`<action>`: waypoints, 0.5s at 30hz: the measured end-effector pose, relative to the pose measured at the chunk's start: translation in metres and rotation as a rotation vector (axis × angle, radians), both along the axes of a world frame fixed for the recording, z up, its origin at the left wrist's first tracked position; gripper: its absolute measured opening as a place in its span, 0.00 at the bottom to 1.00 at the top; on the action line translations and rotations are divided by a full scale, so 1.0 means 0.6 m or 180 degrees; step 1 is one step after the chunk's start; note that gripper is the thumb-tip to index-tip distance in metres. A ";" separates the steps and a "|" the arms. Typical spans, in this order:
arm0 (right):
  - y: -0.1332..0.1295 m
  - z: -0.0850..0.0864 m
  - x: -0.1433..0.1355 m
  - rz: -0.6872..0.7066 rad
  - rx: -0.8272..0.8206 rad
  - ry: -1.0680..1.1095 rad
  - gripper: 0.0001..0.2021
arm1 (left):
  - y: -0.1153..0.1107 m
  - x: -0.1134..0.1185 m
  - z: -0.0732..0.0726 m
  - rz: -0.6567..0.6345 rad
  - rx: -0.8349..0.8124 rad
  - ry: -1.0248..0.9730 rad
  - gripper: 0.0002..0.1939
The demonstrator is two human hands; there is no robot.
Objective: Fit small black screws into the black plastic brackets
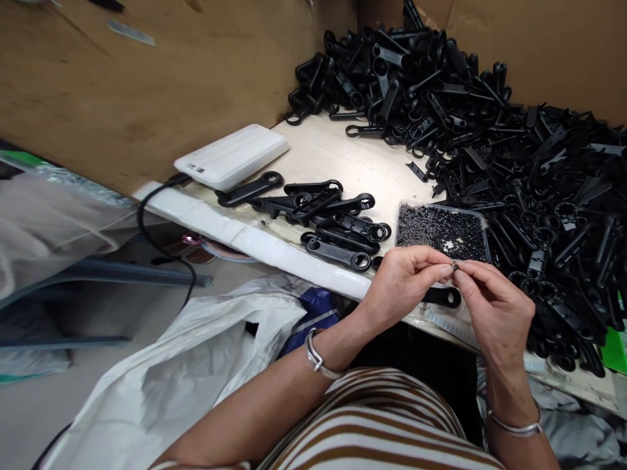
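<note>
Head: dark piece (pixel 455 266) between fingertips (pixel 445 269)

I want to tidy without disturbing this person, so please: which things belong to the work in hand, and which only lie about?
Probably in the work:
tiny dark piece, between left hand and right hand
box of small black bits
long black parts

Apparently just lying about:
white device, black cable
white plastic bag
</note>
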State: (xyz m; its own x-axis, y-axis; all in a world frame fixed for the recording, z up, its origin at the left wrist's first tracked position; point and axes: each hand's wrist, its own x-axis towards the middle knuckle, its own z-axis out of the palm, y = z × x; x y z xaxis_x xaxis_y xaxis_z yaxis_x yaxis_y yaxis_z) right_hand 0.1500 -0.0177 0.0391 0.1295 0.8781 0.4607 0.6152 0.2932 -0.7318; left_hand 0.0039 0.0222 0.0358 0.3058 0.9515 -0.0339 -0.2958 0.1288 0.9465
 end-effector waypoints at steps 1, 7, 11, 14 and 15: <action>-0.001 0.000 0.000 -0.0009 0.0012 0.0038 0.06 | -0.001 0.001 0.000 0.0006 0.0010 0.0011 0.04; -0.003 -0.007 0.000 -0.0103 -0.0074 0.0246 0.02 | -0.002 0.003 -0.001 0.0035 0.0087 0.0107 0.03; -0.002 -0.009 0.003 -0.0060 -0.0268 0.0386 0.02 | -0.002 0.004 -0.005 0.0048 0.0052 0.0138 0.04; -0.002 -0.008 0.005 0.0018 -0.0415 0.0456 0.03 | -0.001 0.004 -0.007 0.0030 0.0078 0.0166 0.04; -0.003 -0.007 0.006 0.0036 -0.0435 0.0467 0.03 | -0.001 0.004 -0.007 0.0026 0.0106 0.0175 0.04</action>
